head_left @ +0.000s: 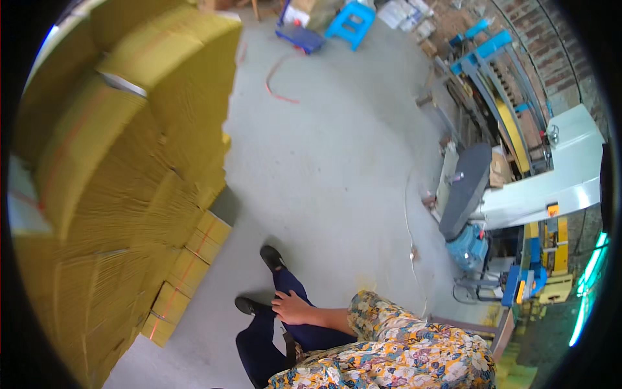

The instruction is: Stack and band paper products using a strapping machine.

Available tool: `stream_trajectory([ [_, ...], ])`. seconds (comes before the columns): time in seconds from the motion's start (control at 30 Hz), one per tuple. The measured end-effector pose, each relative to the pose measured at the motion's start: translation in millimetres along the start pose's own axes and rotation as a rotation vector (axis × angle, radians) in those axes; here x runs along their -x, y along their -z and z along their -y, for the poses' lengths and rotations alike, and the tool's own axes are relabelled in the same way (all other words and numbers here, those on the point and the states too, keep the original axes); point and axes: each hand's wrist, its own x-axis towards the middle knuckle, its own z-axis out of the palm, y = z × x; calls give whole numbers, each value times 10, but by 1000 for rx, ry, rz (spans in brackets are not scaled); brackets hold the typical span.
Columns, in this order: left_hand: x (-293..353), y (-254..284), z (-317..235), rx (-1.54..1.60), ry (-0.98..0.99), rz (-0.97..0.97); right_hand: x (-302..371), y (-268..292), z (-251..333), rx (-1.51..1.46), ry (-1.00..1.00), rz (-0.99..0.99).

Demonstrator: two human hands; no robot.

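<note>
My right hand lies on the dark blue trousers, near the knee, with its fingers spread and nothing held in them. The forearm comes out of a loose flower-patterned sleeve. Beside the hand, a dark narrow strap-like piece shows against the legs; its kind is unclear. Both feet, in black shoes, are on the grey floor. My left hand is out of view.
A tall stack of yellow-brown bundles fills the left. A machine with a blue motor and grey guard stands right. A white cord and red strap lie on the floor. Far off are a blue stool and trolley.
</note>
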Motion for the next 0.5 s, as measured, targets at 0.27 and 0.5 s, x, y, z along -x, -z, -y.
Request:
stream_trajectory([
  [0.27,1848,-532,-2888,-486,178,-570,93,29,635,68,346,629],
  [0.5,3668,-3493,-2624,-533,396,-1606,-222,564,915,752,673,1043],
])
